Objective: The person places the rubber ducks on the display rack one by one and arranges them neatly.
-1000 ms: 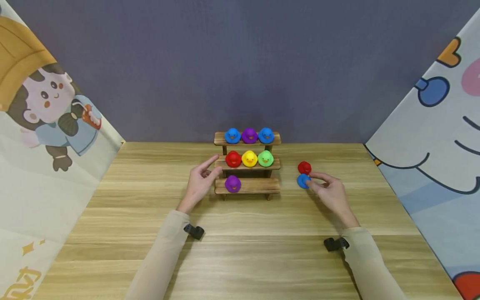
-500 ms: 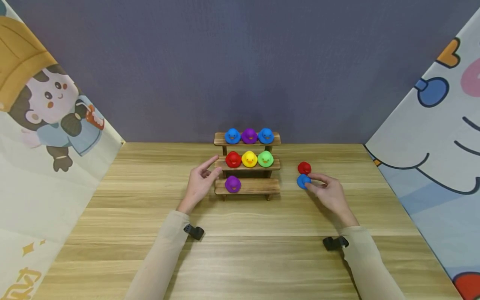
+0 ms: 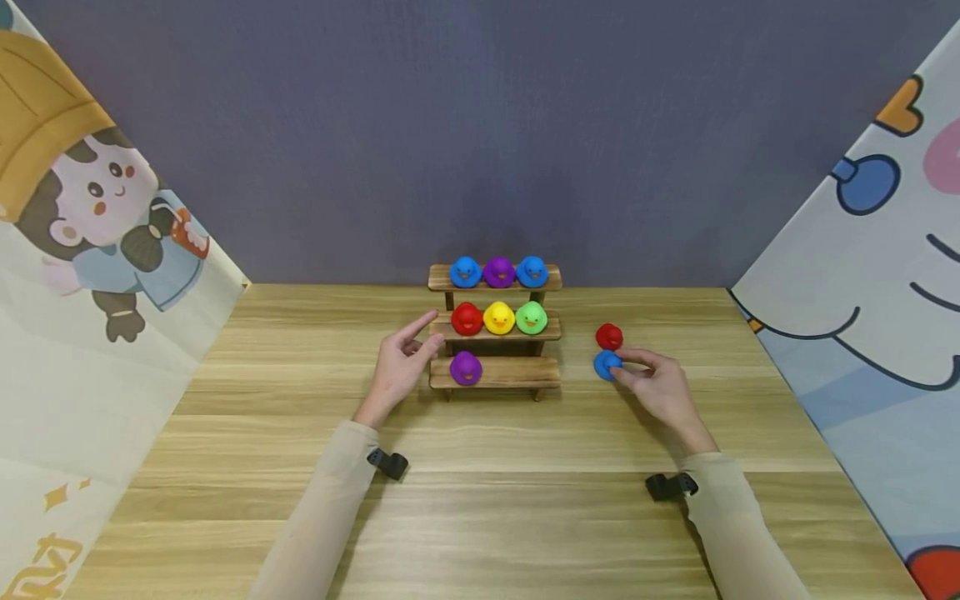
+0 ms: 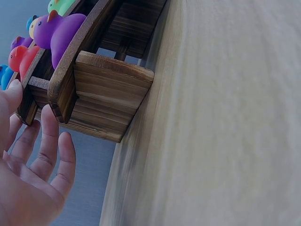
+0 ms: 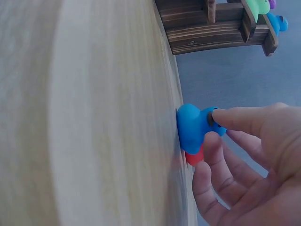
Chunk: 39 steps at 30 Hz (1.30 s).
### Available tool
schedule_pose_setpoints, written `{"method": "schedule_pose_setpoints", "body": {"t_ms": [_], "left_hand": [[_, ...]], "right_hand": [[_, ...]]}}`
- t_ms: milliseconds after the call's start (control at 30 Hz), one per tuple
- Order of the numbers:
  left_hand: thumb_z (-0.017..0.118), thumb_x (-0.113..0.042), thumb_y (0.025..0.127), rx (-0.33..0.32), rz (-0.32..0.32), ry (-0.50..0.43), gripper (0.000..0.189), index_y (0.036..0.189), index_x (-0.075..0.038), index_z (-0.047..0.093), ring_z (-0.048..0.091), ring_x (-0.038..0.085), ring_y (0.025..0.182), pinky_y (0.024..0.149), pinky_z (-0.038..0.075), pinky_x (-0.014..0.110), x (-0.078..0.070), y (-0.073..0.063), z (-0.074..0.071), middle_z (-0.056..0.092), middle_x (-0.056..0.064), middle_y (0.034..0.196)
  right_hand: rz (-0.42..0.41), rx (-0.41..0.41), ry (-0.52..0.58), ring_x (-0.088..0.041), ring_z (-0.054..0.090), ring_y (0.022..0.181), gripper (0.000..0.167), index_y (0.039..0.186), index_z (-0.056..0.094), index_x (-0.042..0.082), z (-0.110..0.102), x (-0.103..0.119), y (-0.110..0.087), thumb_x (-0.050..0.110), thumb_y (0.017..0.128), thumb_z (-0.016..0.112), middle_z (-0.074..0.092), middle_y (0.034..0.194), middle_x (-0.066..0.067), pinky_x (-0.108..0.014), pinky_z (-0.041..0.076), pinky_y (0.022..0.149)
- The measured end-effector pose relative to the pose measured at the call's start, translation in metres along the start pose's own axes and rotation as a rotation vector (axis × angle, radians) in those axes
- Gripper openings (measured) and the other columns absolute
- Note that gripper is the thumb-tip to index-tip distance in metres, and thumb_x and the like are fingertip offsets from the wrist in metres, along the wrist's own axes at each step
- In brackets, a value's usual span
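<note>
A three-tier wooden rack (image 3: 517, 372) stands at the back middle of the table. Blue, purple and blue rubber ducks line its top tier; red, yellow and green ones fill the middle tier. On the bottom tier a purple duck (image 3: 466, 368) sits at the left end. My left hand (image 3: 400, 365) is at the rack's left side, fingers loosely extended, fingertips close to the shelf ends; contact is hard to tell. To the right of the rack, my right hand (image 3: 662, 392) pinches a blue duck (image 5: 190, 129) by its head. The duck's base is at the tabletop.
A red duck (image 3: 609, 336) rests on the table (image 3: 525, 517) right behind the blue duck. A dark grey wall (image 3: 480, 142) rises behind the rack. Printed cartoon panels border the table at left and right.
The blue duck has shifted very slightly toward me, leaving it a little farther from the red duck. My right fingers have shifted slightly on it. The left hand stays in place.
</note>
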<state>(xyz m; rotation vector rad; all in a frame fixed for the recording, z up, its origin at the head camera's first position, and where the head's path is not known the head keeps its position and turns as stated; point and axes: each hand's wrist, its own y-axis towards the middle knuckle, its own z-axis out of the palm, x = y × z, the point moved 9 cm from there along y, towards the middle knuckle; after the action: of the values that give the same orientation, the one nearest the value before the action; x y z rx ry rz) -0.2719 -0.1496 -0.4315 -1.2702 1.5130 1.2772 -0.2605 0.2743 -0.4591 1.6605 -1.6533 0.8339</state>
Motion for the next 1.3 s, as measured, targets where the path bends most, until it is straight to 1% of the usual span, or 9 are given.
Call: {"method": "schedule_pose_setpoints", "body": {"t_ms": [267,433,567,667,800,933,1100,1167,1300], "left_hand": [[0.074,-0.021,0.103,0.010,0.001,0.017,0.049,0.150,-0.013,0.063,0.069,0.008,0.073,0.055,0.042,0.021,-0.001,0.000,0.000,0.076,0.031,0.094],[0.074,-0.022,0.103,0.016,-0.006,0.023,0.050,0.151,-0.013,0.062,0.068,0.007,0.073,0.055,0.042,0.021,0.000,0.001,0.001,0.076,0.031,0.094],[0.073,-0.021,0.103,0.011,-0.005,0.012,0.049,0.150,-0.012,0.062,0.069,0.007,0.073,0.054,0.042,0.020,0.000,0.001,0.001,0.076,0.032,0.095],[0.074,-0.020,0.103,0.003,-0.001,0.007,0.048,0.150,-0.012,0.063,0.069,0.009,0.073,0.054,0.042,0.020,0.000,0.001,0.000,0.076,0.034,0.097],[0.074,-0.021,0.103,0.001,-0.001,0.007,0.048,0.149,-0.014,0.064,0.070,0.010,0.073,0.055,0.044,0.020,0.001,0.001,0.000,0.076,0.034,0.098],[0.074,-0.020,0.103,0.007,-0.005,0.011,0.049,0.150,-0.013,0.063,0.070,0.008,0.074,0.056,0.045,0.020,0.001,0.002,0.000,0.076,0.033,0.099],[0.073,-0.020,0.103,0.010,-0.007,0.009,0.049,0.151,-0.013,0.062,0.070,0.007,0.074,0.055,0.044,0.020,0.001,0.002,0.000,0.077,0.032,0.099],[0.074,-0.021,0.103,0.008,-0.007,0.007,0.049,0.150,-0.014,0.063,0.070,0.008,0.074,0.055,0.043,0.020,0.001,0.002,0.000,0.077,0.031,0.099],[0.075,-0.022,0.102,0.003,-0.002,0.005,0.048,0.149,-0.016,0.064,0.070,0.010,0.074,0.055,0.044,0.020,0.001,0.002,0.000,0.077,0.031,0.098]], "right_hand": [[-0.007,-0.015,-0.019,0.001,0.068,0.078,0.043,0.138,0.072,0.008,-0.002,0.002,-0.001,0.032,0.101,0.075,0.072,0.137,-0.019,-0.020,0.053,0.067],[-0.018,-0.032,-0.014,0.000,0.068,0.075,0.043,0.135,0.073,0.007,-0.004,0.004,-0.002,0.034,0.101,0.076,0.075,0.130,-0.019,-0.021,0.052,0.065],[-0.020,-0.035,-0.011,-0.004,0.068,0.072,0.044,0.134,0.074,0.008,-0.004,0.006,-0.003,0.037,0.100,0.077,0.079,0.115,-0.020,-0.022,0.050,0.061],[-0.022,-0.034,-0.010,-0.007,0.068,0.071,0.045,0.133,0.075,0.010,-0.003,0.008,-0.004,0.039,0.099,0.078,0.081,0.105,-0.018,-0.023,0.049,0.060],[-0.024,-0.031,-0.014,-0.007,0.068,0.071,0.046,0.132,0.075,0.011,-0.003,0.011,-0.005,0.042,0.098,0.078,0.081,0.098,-0.015,-0.024,0.049,0.059],[-0.015,-0.024,-0.009,-0.009,0.067,0.070,0.047,0.132,0.076,0.012,-0.003,0.014,-0.006,0.044,0.098,0.078,0.080,0.092,-0.016,-0.026,0.049,0.057],[-0.007,-0.027,-0.014,-0.010,0.068,0.073,0.047,0.132,0.076,0.013,-0.003,0.017,-0.008,0.046,0.097,0.078,0.080,0.100,-0.016,-0.026,0.051,0.059],[-0.004,-0.028,-0.010,-0.012,0.068,0.074,0.048,0.132,0.076,0.014,-0.002,0.019,-0.009,0.047,0.097,0.078,0.079,0.103,-0.017,-0.026,0.051,0.060],[-0.003,-0.026,0.007,-0.019,0.070,0.078,0.050,0.132,0.076,0.014,-0.002,0.021,-0.010,0.048,0.096,0.079,0.077,0.115,-0.016,-0.025,0.051,0.062]]}}
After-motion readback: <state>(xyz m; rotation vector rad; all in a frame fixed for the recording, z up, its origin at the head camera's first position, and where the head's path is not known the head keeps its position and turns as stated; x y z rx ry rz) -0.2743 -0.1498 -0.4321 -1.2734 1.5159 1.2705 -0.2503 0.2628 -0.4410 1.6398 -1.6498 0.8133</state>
